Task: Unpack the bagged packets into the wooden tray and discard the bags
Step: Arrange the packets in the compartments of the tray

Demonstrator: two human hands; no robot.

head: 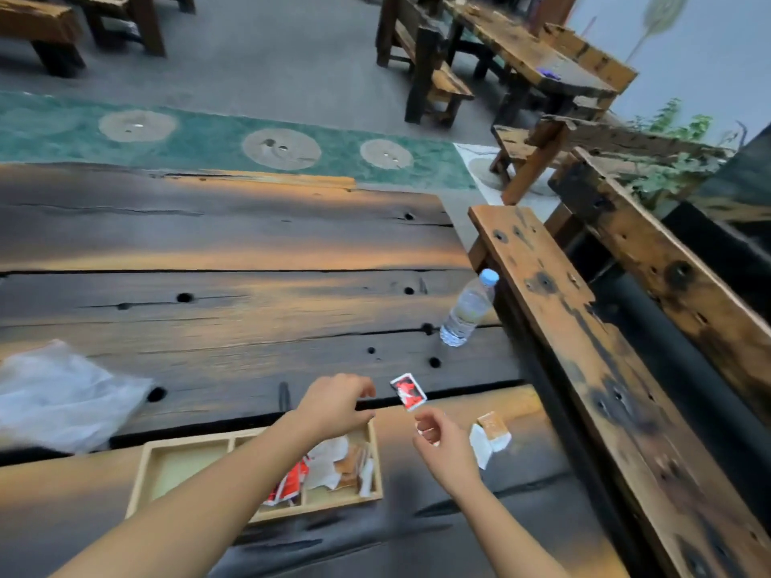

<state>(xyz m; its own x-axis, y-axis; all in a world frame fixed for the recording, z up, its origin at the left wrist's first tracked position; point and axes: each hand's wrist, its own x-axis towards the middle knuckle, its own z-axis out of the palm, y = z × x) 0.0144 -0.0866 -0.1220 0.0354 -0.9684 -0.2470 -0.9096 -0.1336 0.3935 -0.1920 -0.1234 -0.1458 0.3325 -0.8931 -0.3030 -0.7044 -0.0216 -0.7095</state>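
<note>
The wooden tray (167, 465) lies at the table's near edge. Its right compartments hold red packets (292, 486) and white and orange packets (342, 460). My left hand (338, 404) hovers over the tray's far right corner with loosely curled fingers and nothing visible in it. One red packet (408, 392) lies on the table just right of that hand's fingertips. My right hand (442, 444) is to the right of the tray and pinches something small and pale with a red edge, too blurred to identify. Beside it lie an orange packet and a white one (490, 435).
A crumpled clear plastic bag (62, 394) lies at the table's left. A water bottle (469, 308) stands near the right edge. A wooden bench (584, 335) runs along the table's right side. More wooden tables and benches stand beyond.
</note>
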